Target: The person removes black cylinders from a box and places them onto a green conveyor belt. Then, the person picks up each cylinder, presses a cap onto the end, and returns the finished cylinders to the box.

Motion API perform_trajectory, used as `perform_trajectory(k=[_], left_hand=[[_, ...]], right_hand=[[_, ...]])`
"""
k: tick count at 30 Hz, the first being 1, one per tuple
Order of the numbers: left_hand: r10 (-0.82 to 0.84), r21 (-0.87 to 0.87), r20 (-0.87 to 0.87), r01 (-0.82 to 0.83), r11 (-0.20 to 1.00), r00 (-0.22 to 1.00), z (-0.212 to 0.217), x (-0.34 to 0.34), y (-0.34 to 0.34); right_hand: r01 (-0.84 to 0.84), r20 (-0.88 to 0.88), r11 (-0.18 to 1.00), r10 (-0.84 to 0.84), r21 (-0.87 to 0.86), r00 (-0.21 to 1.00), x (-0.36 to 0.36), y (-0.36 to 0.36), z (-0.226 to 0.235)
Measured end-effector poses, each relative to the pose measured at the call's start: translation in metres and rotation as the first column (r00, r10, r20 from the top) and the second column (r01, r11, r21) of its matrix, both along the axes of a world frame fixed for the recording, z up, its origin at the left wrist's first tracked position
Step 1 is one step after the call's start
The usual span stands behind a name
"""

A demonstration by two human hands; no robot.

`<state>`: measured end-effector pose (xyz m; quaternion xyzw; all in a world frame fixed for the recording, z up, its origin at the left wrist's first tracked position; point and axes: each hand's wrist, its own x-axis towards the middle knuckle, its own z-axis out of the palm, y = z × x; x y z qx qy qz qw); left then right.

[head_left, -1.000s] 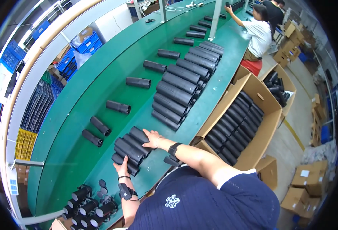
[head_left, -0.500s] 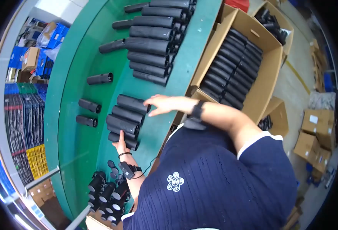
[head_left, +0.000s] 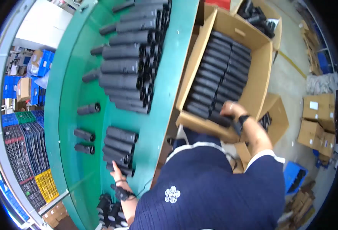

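Note:
On the green bench [head_left: 153, 126] lies a small group of black plastic tubes [head_left: 119, 140], side by side. My left hand [head_left: 118, 173] grips the nearest tube [head_left: 126, 171] of that group at its near side, its thumb laid over the top. My right hand [head_left: 233, 109] is inside the open cardboard box [head_left: 261, 73], curled over the near end of its rows of black tubes [head_left: 219, 82]. The fingers of that hand point down and are partly hidden, so what they hold does not show.
A large stack of black tubes [head_left: 125, 67] fills the bench's far part. Three loose tubes, one of them the middle tube [head_left: 84, 134], lie to the left. Black parts [head_left: 109, 211] with pale round ends stand at the lower left. More cartons [head_left: 316, 107] stand at the right.
My right hand has moved from the small tube group on the bench to the right, into the cardboard box. My left hand stays at the nearest tube. The view has shifted right.

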<state>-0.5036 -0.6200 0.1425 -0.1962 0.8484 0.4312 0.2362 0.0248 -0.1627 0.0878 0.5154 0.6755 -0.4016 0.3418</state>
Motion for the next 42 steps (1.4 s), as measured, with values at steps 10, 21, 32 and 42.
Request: perform_trajectory(k=[10,21,32,42], left_hand=[[-0.114,-0.562,-0.118,0.028,0.827,0.986,0.003,0.000,0.004],[-0.120,-0.760,-0.170,-0.053,0.647,0.978,0.014,0.012,0.029],[-0.854,0.586,-0.215,0.762,0.276,0.474,0.135,0.159,0.296],[-0.908,0.696,-0.325,0.717,-0.040,0.264,0.140,0.221,0.364]], right_hand=[[-0.274,-0.306,0.954,0.299,0.125,0.904,-0.091,-0.039,-0.099],[0.186,-0.537,0.966,-0.253,-0.177,0.805,-0.021,0.010,-0.032],[0.052,-0.711,0.784,-0.587,-0.619,0.386,-0.093,-0.003,0.163],[0.210,-0.848,0.834,-0.528,-0.510,0.039,-0.106,-0.004,0.166]])
